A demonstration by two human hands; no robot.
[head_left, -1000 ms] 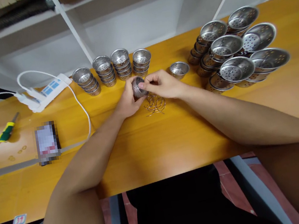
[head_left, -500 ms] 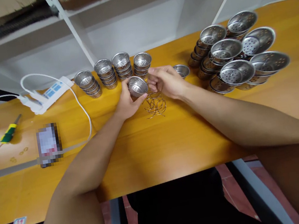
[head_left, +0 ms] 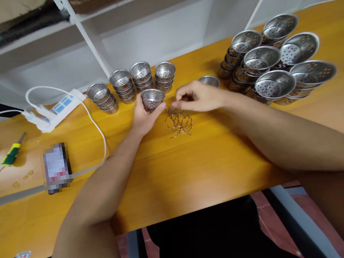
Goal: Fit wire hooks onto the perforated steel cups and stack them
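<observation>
Since the previous frame, the right hand has dropped and its fingertips now sit lower, at the far edge of the pile of thin, curved metal wires. The small, round, perforated silver metal cup has shifted slightly left and turned more upright.

Hand state: the two hands are apart. The left hand is clamped on the cup, thumb on the near side, fingers around the left. The cup is raised over the orange-yellow wooden table, mouth up. The right thumb and fingers are drawn together; whether a wire is pinched between them cannot be told.

Handling guidance:

1. Hold the cup by its wall, leaving the mouth and right side clear. Firm, even pressure should suffice; squeezing may distort thin metal.
2. At the pile, grip one wire near its end and lift slowly. The curved wires overlap and are likely to snag.
3. Keep the right wrist clear of the single silver metal cup just behind it and the larger perforated silver metal cups stacked beyond.
</observation>
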